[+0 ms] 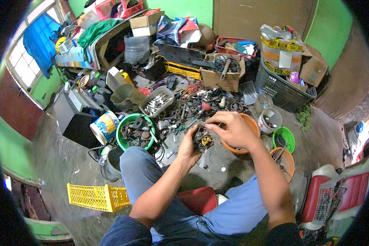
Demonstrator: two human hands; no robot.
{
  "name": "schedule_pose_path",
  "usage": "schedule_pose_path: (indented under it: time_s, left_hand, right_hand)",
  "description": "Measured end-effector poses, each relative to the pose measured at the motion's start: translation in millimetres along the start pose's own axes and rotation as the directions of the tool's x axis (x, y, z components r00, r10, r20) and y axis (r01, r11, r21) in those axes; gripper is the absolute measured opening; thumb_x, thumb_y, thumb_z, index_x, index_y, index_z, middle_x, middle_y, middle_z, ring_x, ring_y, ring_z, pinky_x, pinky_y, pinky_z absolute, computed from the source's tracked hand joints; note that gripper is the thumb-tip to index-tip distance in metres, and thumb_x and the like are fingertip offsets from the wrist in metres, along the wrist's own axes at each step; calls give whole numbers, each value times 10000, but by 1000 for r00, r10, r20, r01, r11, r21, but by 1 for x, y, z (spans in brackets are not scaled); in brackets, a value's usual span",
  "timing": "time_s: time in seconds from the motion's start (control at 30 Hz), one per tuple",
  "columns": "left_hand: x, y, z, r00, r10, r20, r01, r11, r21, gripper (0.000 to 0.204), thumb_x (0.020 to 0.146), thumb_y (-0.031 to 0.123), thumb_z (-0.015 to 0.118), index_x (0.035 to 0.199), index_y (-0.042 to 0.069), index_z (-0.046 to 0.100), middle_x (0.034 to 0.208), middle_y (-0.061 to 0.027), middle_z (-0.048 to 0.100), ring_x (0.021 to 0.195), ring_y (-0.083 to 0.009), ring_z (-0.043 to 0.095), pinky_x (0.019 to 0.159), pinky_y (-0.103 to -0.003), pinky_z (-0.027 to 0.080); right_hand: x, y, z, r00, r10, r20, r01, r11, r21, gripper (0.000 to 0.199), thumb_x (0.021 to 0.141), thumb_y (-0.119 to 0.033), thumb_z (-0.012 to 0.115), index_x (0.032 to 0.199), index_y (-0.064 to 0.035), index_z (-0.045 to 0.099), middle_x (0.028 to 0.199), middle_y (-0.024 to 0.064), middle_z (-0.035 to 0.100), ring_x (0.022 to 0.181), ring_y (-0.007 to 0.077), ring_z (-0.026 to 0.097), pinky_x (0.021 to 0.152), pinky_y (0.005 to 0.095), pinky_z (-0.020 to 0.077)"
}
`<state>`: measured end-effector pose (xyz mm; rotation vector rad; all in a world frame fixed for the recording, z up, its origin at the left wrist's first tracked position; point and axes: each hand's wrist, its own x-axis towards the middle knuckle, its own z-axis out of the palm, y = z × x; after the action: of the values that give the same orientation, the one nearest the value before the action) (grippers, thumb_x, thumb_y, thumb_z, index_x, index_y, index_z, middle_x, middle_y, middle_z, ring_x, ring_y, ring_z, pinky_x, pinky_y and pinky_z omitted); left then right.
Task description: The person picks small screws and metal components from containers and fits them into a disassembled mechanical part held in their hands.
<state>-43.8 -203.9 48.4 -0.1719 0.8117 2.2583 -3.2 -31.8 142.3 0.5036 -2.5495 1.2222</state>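
Biggest risk, judged from how things sit: the small dark part (203, 140) is held in mid-air above a bare patch of the concrete floor (61, 160), w/ loose bits already scattered below, so if the grip slips it'd drop among them and be hard to pick out again. Left hand (189, 146) is wrapped round the part from the near-left side, fingers curled tight on it; right hand (229, 130) comes over from the right w/ thumb and forefinger pinched narrow on its top edge, other fingers arched over. That pinch looks like the weak point, since a tug or twist there could pop a piece off or nip a fingertip on a metal edge. Also the orange bowl (252, 123) sits directly under the right wrist, touching or nearly so, can't tell which; an elbow move could tip it. Scrap pile (192, 102) just beyond the hands, far side, is a snag hazard w/ wires and sharp ends. As for the part: small, blackish, lumpy, looks like a mech/elec assembly w/ a yellow bit showing low on the right side; mostly hidden by both hands so exact shape isn't clear. It sits centre of the scene, above the person's knees, right of the green bowl (125, 123) full of similar dark pieces.
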Motion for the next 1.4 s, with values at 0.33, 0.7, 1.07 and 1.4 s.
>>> schedule_pose_path:
  time_s: [0.33,0.7,1.07,1.4]
  left_hand:
    - [-8,26,-25,994,42,-97,-33,995,96,288,1002,384,508,1083,127,610,928,-44,656,763,-184,641,634,-363,540]
    - [-15,22,6,992,77,-102,-59,984,168,301,992,327,526,1034,38,601,868,-92,656,667,-209,651,515,-354,548]
    - [-3,9,21,990,60,-125,-29,971,238,296,999,316,517,1027,33,597,868,-102,663,646,-215,651,497,-357,540]
    - [2,-4,47,990,25,-139,4,979,205,311,999,322,495,1044,30,591,845,-94,660,619,-206,640,449,-341,517]
  right_hand:
    - [1,-6,40,997,-17,80,14,999,38,267,847,-153,743,1088,-38,734,937,148,683,876,295,674,812,376,518]
    - [-20,-8,34,987,159,27,-162,980,120,296,833,-213,768,1038,-8,707,1034,162,698,976,320,673,897,385,496]
    - [-36,-5,23,974,225,-27,-222,971,86,295,852,-204,754,1065,-10,690,1014,151,693,933,283,681,806,384,521]
    - [-43,-1,2,948,318,5,-314,931,187,282,863,-142,767,1074,16,667,925,64,682,870,127,673,730,299,539]
